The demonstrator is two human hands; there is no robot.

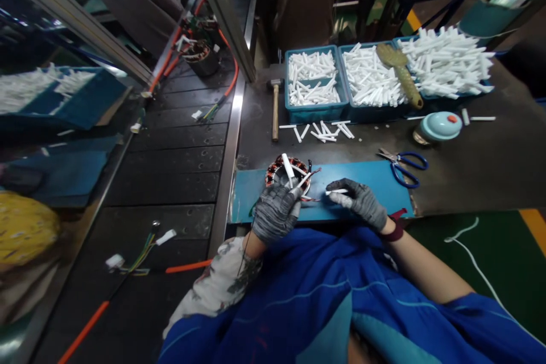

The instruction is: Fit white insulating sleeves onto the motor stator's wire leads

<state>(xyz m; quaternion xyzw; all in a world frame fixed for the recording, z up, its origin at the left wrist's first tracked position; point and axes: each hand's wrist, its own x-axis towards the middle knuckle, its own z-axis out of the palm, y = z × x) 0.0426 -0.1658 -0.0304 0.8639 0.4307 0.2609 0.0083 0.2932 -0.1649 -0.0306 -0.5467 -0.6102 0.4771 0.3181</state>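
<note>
A motor stator (270, 175), a ring of copper windings, lies on the blue mat (354, 168) in front of me. My left hand (275, 213), in a grey glove, is at its near side and closed on a wire lead (314, 171) with a thin white sleeve (304, 181). A thicker white tube (287, 165) stands tilted up from the ring. To the right, apart from the stator, my gloved right hand (362, 202) pinches a short white sleeving tube (340, 190) between thumb and fingers. The palms of both hands are hidden.
Blue bins (316, 111) of white tubes line the back, a scoop (401, 71) lying on them. Loose tubes (326, 132), a hammer (275, 114), scissors (405, 165) and a light-blue lidded container (439, 126) sit nearer. Left runs a dark slatted conveyor (174, 153) with cables. Other people are nearby.
</note>
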